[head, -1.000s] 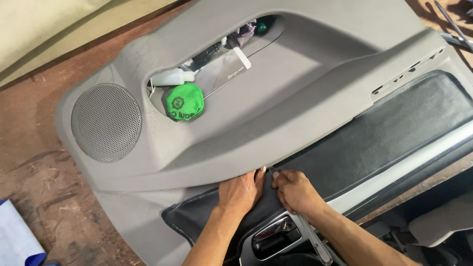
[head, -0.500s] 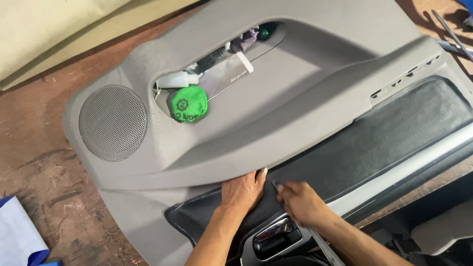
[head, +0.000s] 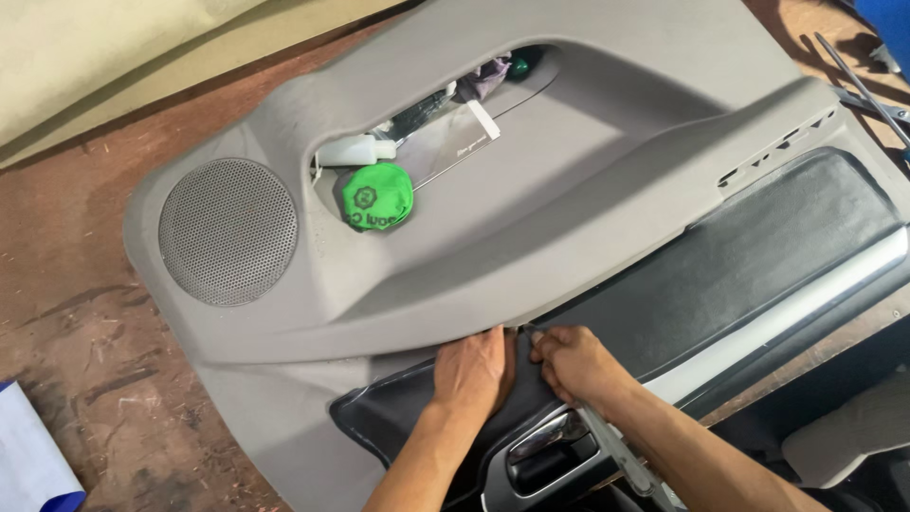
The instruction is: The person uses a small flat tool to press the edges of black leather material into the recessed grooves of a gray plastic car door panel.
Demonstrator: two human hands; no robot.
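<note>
While I've got both hands down at the near edge of this big grey moulded plastic car door panel (head: 607,199), I'd say the step in hand is tucking the black fabric trim insert (head: 720,275) in under the grey armrest lip. My left hand (head: 471,370) lies flat on the dark cloth, fingers together and pressing, holding nothing. My right hand (head: 575,363) is curled narrow around a thin metal tool (head: 616,446), its tip sitting just past my fingertips, right at the seam. The next move, I reckon, calls for steady pressure along that seam, without letting the tip snag the cloth.

Textures: the grey shell is matte and finely grained, the insert looks soft and felt-like, and a glossy chrome door handle (head: 545,438) sits just below my wrists. Well beyond my fingertips there's a round perforated speaker grille (head: 227,232), and a green round cap (head: 377,196) lies in the panel's pocket. Everything rests on a scuffed reddish-brown floor (head: 76,351).
</note>
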